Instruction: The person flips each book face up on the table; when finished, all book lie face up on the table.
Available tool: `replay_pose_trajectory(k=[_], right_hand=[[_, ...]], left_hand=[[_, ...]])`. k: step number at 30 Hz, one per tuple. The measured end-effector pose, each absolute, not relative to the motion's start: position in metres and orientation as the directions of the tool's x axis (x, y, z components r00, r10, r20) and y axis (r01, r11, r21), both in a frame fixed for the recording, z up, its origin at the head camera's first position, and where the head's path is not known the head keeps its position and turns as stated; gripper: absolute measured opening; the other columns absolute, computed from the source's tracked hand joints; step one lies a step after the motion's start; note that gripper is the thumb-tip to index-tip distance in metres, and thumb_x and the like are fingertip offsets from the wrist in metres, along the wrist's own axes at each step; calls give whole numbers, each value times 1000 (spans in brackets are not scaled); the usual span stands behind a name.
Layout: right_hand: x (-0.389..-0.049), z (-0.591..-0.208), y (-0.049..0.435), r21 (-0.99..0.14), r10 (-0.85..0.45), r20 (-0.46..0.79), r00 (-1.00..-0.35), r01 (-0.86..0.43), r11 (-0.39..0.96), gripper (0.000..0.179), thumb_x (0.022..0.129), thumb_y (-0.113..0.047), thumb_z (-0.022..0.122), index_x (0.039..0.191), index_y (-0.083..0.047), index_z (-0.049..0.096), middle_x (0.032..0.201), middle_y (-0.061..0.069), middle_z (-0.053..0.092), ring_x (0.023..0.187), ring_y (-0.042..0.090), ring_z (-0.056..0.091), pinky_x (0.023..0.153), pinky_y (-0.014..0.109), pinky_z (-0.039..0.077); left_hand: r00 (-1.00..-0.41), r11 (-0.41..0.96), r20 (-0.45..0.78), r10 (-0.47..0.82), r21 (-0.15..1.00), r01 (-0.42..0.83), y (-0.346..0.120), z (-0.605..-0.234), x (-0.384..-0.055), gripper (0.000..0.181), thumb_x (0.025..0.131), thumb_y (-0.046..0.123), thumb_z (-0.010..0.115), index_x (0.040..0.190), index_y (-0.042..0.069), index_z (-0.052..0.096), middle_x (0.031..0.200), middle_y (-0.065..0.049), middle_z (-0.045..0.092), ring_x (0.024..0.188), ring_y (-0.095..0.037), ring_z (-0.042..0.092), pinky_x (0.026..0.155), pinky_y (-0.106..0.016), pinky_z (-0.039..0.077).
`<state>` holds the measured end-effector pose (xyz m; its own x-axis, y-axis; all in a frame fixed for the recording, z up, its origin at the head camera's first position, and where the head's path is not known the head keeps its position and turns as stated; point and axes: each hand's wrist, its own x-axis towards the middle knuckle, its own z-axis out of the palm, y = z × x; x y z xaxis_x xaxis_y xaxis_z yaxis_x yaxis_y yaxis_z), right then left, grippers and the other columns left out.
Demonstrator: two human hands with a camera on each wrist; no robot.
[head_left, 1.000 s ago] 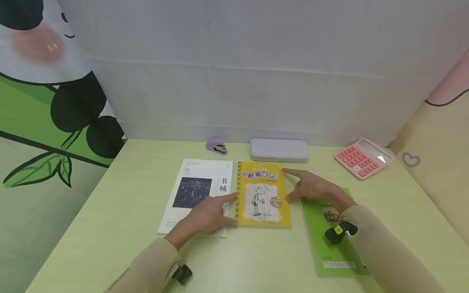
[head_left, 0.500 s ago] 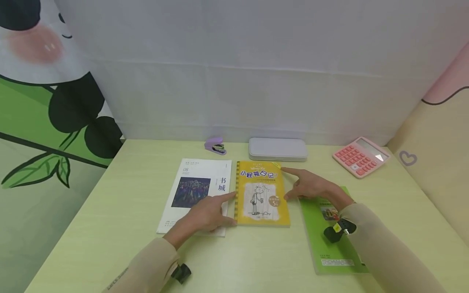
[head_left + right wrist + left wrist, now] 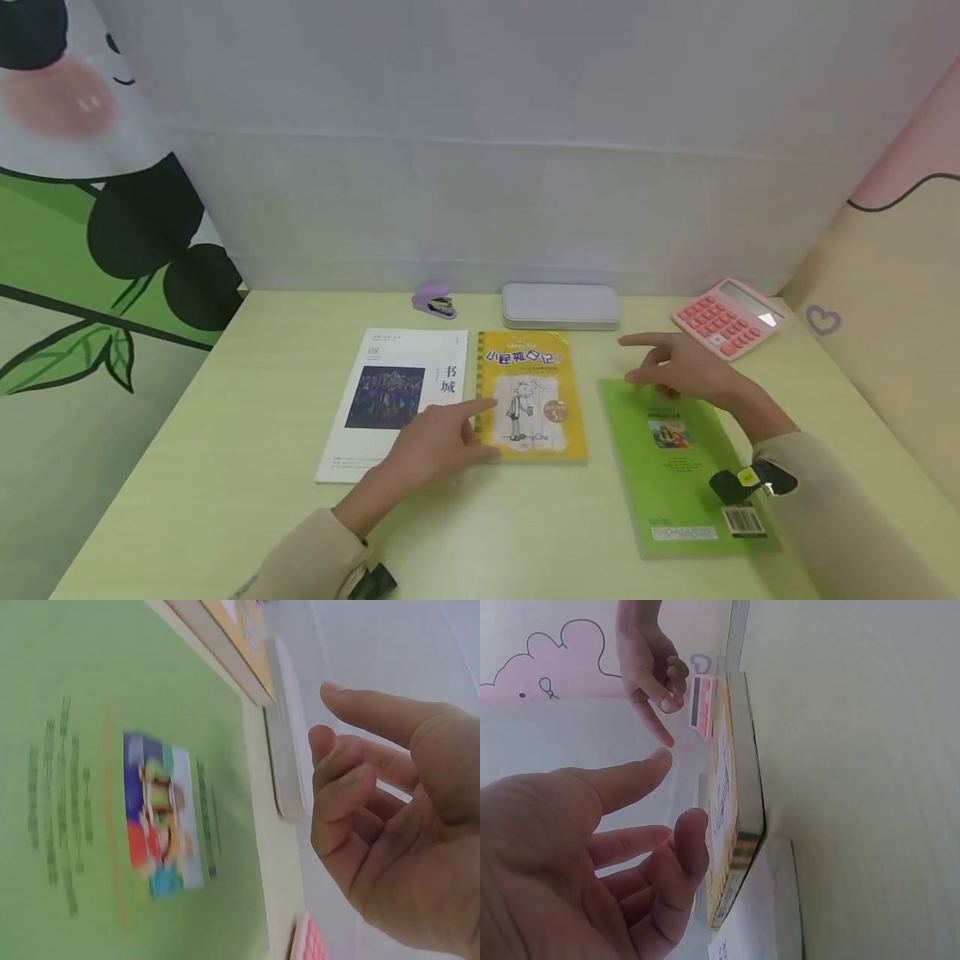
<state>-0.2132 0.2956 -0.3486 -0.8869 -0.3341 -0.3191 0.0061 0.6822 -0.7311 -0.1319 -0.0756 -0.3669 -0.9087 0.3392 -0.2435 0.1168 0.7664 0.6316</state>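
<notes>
A yellow comic book lies between a white magazine on its left and a green book on its right. My left hand hovers at the yellow book's left edge, index finger and thumb stretched out, partly hiding the magazine. In the left wrist view this hand holds nothing and appears raised off the table. Over the green book's top edge hangs my right hand, index finger pointing left and the other fingers loosely bent. Nothing is between its fingers in the right wrist view.
Along the back of the table stand a purple stapler and a grey flat case. A pink calculator lies at the back right, just beyond my right hand. A white cloth wall rises behind.
My right hand has come away from the yellow book's right edge and moved right, over the green book. My left hand has lifted slightly off the left edge. The books stay put.
</notes>
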Motion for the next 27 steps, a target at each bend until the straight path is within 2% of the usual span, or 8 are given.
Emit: replay_pose_trajectory(k=[6,12,19,27], right_hand=[[-200,-348,339,-717,-262,-259,-930,3,697,57,99,-21,74,149,0,56,102,16,71,67,16,58,60,31,52],[-192,-362,372,-658,-198,-306,-931,57,751,57,101,-20,71,148,8,54,105,15,71,74,17,60,62,30,55],[-192,-379,376,-653,-192,-378,-906,114,749,68,98,-24,75,152,8,49,101,13,66,71,16,56,61,29,51],[-185,-377,380,-624,-167,-392,-905,129,771,64,98,-25,76,146,10,52,88,8,65,68,16,59,60,29,53]], left_hand=[[-881,709,-214,421,684,172,-55,-367,-122,62,89,32,85,146,18,65,80,5,69,63,-10,59,58,-27,46],[-839,681,-246,485,708,186,-32,-371,-111,62,88,34,86,145,22,66,78,11,67,63,-7,58,62,-25,46],[-812,664,-228,537,708,240,-15,-376,-107,61,87,35,87,143,21,68,76,14,68,68,-5,56,66,-23,46],[-769,635,-262,583,737,231,4,-381,-102,68,84,32,90,146,20,64,77,15,67,67,-2,58,68,-20,47]])
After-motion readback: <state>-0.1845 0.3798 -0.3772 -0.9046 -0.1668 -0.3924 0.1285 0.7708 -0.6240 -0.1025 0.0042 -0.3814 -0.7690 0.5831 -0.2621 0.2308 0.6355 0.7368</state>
